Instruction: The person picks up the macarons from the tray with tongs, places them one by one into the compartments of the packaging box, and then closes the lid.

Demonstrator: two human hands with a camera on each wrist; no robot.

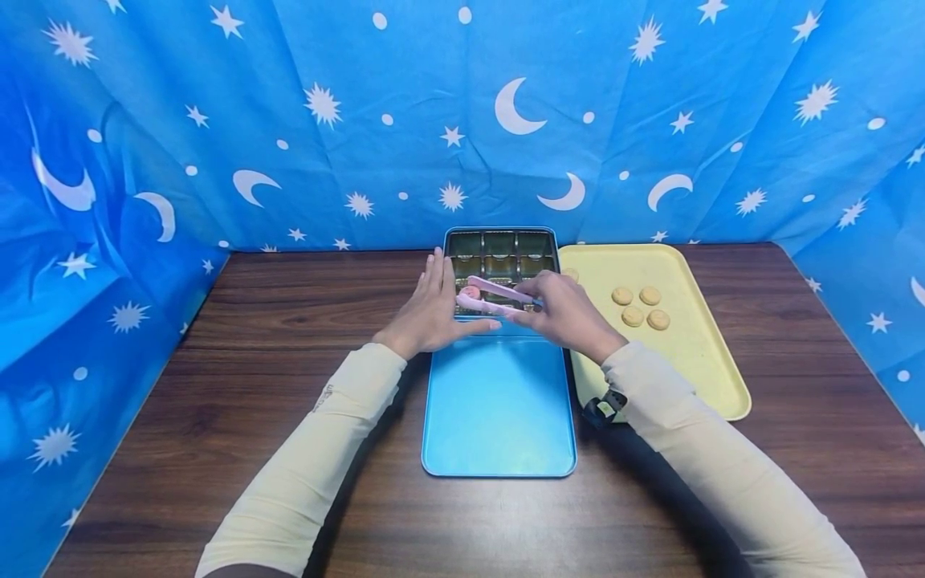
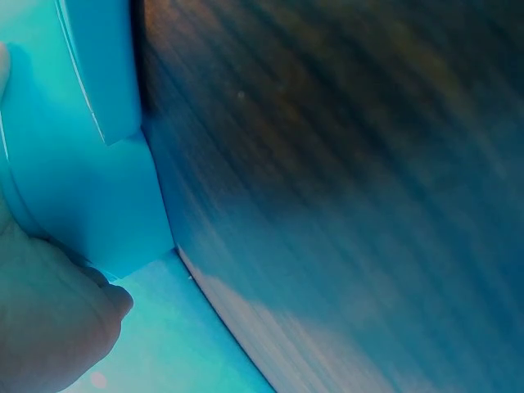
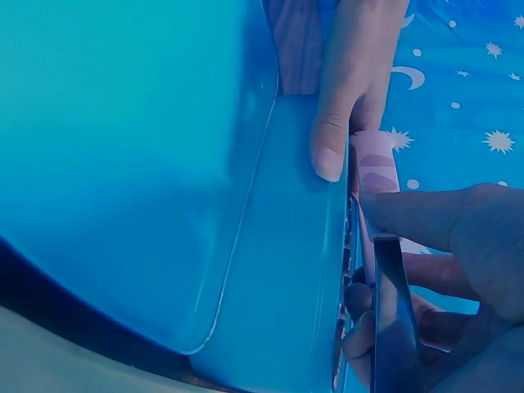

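A blue hinged tin (image 1: 531,329) lies with its lid (image 1: 499,409) folded down towards me; a dark divided insert (image 1: 499,242) fills its inside. My left hand (image 1: 422,309) rests along the tin's left side, fingers straight, thumb (image 3: 329,160) extended along the front edge. In my right hand (image 1: 574,309) I grip tongs (image 1: 495,289) with pink arms and a metal handle (image 3: 393,303). Between the tong tips, over the front left compartment, sits a small round pinkish piece (image 1: 470,292). The left wrist view shows part of the left hand (image 2: 57,319) against the blue tin.
Right of the tin, a yellow tray (image 1: 701,369) holds several round cookies (image 1: 632,316); one more lies partly hidden behind the right hand. Tray and tin stand on a dark wood table (image 1: 289,321). A blue cloth (image 1: 433,72) with moons and stars hangs behind and on both sides.
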